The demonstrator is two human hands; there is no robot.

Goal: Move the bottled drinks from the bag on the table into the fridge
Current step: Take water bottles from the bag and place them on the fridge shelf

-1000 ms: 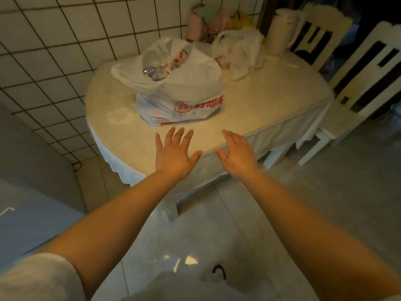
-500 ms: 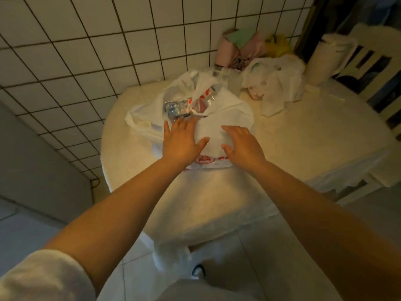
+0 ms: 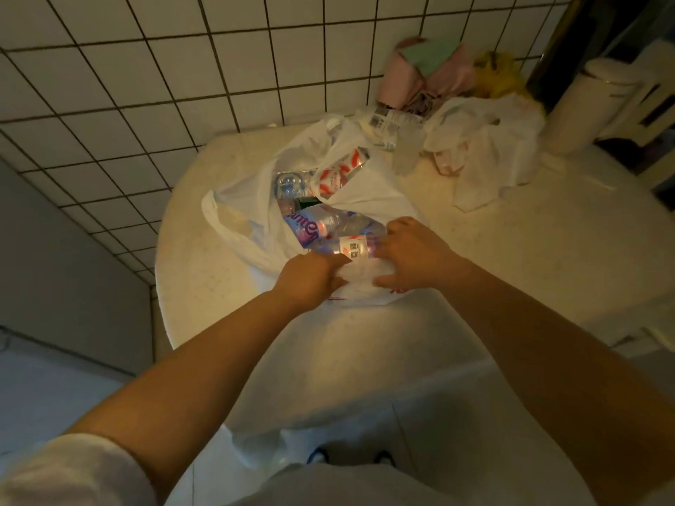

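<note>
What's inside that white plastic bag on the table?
The white bag holds several bottled drinks: a purple-labelled bottle and a red-and-white-labelled bottle show. Whatever lies deeper is covered by plastic.

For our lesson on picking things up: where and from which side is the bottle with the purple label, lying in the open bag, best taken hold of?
Probably round the labelled middle of the purple-label bottle, fingers coming down from above through the mouth of the bag. It lies on its side on top, its middle bare, while other bottles crowd its ends.
</note>
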